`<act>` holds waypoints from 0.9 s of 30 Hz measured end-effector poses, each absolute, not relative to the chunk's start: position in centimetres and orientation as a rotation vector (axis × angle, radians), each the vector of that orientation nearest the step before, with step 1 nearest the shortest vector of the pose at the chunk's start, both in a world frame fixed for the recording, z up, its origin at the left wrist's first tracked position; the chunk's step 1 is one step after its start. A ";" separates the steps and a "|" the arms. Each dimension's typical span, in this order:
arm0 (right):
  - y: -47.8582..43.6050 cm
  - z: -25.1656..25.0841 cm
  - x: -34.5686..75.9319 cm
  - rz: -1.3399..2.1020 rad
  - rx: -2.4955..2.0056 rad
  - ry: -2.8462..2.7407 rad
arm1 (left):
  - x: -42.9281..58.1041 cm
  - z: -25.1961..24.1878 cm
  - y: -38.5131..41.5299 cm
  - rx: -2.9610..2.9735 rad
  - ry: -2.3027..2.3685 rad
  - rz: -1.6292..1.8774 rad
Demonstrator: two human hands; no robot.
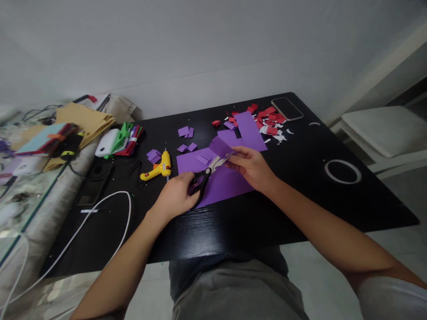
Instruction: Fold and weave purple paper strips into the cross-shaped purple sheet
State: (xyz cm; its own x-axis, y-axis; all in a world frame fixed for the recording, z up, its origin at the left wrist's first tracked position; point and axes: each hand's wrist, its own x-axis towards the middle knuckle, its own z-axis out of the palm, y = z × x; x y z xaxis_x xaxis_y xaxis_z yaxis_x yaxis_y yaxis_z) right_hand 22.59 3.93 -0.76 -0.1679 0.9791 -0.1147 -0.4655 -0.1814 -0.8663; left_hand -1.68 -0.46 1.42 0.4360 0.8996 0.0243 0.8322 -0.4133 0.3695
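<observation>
My left hand [177, 195] is closed around the black handles of a pair of scissors [207, 174], whose blades point up and right into a small purple paper piece [220, 146]. My right hand [251, 166] pinches that piece by its right edge, just above a large purple sheet [230, 182] lying on the black table [300, 195]. Small cut purple rectangles [187, 132] lie scattered beyond the sheet, and another purple sheet [248, 126] lies farther back.
A yellow glue gun [159, 169] lies left of the sheet. Red and white paper scraps [271, 122] and a phone [287, 108] sit at the far right. A tape ring [343, 171] is at the right. A white cable [110, 209], folded coloured papers [128, 138] and a white chair [383, 129] surround the table.
</observation>
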 end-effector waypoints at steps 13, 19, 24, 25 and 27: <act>3.7 -0.4 22.5 1.574 -0.888 -0.867 | -1.6 1.5 -0.5 2.356 1.449 0.313; 3.7 -0.5 22.5 1.588 -0.882 -0.861 | -1.7 1.5 -0.4 2.331 1.442 0.308; 3.8 -0.6 22.5 1.587 -0.883 -0.867 | -1.8 1.6 -0.3 2.297 1.453 0.273; 3.9 -0.6 22.5 1.588 -0.884 -0.864 | -1.8 1.6 -0.3 2.292 1.454 0.263; 3.9 -0.6 22.5 1.588 -0.888 -0.860 | -1.7 1.6 -0.3 2.281 1.459 0.252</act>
State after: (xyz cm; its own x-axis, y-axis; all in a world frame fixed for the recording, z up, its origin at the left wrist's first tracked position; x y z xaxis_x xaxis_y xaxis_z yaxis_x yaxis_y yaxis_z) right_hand 22.54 3.86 -0.57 -0.1494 0.9826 -0.1100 -0.4443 -0.1661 -0.8803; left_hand -1.74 -0.25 1.61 0.4329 0.8986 -0.0710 0.8226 -0.3616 0.4388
